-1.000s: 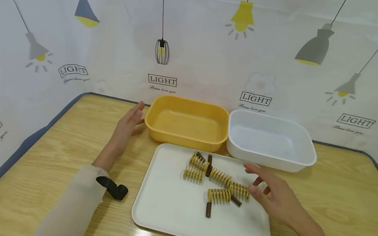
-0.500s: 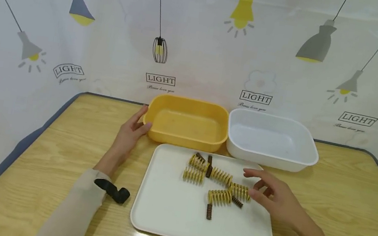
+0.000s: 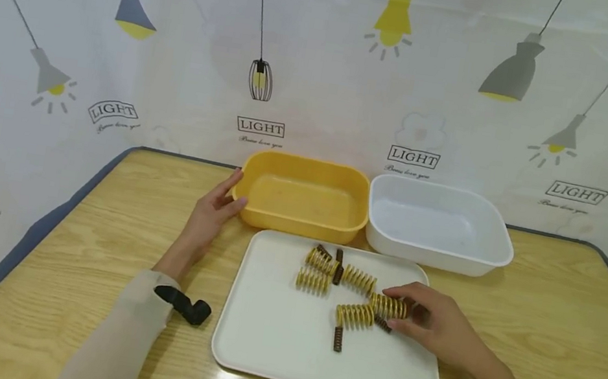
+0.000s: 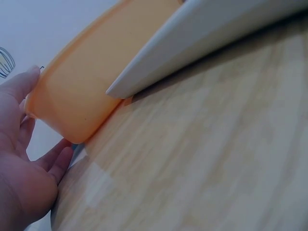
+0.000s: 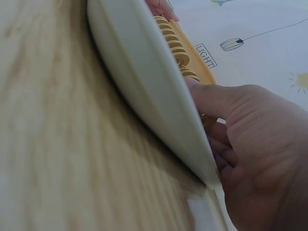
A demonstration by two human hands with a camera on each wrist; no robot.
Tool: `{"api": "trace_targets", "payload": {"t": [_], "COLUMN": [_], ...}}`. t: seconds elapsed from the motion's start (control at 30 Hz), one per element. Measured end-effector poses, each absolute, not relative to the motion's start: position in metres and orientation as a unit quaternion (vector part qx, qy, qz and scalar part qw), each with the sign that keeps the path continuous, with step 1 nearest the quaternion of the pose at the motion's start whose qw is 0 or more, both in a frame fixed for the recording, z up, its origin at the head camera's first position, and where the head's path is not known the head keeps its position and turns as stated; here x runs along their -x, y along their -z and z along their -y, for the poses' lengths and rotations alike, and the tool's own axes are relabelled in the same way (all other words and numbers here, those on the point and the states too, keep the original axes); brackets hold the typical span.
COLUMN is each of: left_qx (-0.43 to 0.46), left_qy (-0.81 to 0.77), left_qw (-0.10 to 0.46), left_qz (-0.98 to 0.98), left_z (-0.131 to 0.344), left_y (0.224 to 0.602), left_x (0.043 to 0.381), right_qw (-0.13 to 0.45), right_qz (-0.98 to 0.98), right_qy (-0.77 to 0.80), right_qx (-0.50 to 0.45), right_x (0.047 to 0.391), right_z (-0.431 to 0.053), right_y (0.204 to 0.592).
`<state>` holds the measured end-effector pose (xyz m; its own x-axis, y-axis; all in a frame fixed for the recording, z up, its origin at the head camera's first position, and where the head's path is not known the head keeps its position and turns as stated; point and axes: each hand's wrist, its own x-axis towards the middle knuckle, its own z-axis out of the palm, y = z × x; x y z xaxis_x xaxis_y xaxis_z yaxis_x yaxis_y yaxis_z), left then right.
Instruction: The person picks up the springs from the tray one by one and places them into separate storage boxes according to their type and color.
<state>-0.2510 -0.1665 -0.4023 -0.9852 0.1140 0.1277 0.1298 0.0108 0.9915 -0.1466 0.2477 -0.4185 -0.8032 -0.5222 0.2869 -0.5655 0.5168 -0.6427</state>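
My left hand (image 3: 207,218) rests against the left end of a yellow plastic bin (image 3: 298,225), its thumb and fingers spread along the rim; in the left wrist view a gap shows between palm and bin (image 4: 82,101). At the right of a white tray (image 3: 274,349), my right hand (image 3: 446,322) pinches a gold coil spring (image 3: 388,306) between thumb and fingers. Other gold springs (image 3: 354,315) lie close by, along with thin dark brown springs (image 3: 338,339). In the right wrist view the tray's side (image 5: 144,82) hides most of the springs.
A white plastic bin (image 3: 435,257) stands right of the yellow one, behind the tray. All rest on a wooden table (image 3: 546,304), with a lamp-printed cloth (image 3: 327,75) behind it.
My left hand has moved right, from beside the yellow bin onto its end. My right hand has moved slightly left and lower, closing thumb and fingers round a gold spring.
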Motion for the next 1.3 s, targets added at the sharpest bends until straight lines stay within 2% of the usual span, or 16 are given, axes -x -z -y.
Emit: {"api": "trace_targets", "payload": {"t": [0.13,0.47,1.03,1.3], "left_qx": [0.084,0.088,0.085,0.088], "left_qy": [0.7,0.705,0.697,0.705], "left_qw": [0.007,0.023,0.029,0.011], "left_qz": [0.709,0.704,0.711,0.704], "left_z": [0.164,0.17,0.171,0.169], "left_y": [0.4,0.424,0.426,0.41], "left_x": [0.25,0.263,0.262,0.252], "right_qw": [0.03,0.03,0.014,0.012], "right_qz": [0.873,0.889,0.865,0.851], "right_qy": [-0.377,-0.357,-0.412,-0.435], "right_qx": [-0.308,-0.286,-0.285,-0.295], "right_x": [0.146,0.149,0.149,0.153], "right_z": [-0.25,-0.253,-0.251,-0.244], "right_y": [0.418,0.42,0.411,0.396]}}
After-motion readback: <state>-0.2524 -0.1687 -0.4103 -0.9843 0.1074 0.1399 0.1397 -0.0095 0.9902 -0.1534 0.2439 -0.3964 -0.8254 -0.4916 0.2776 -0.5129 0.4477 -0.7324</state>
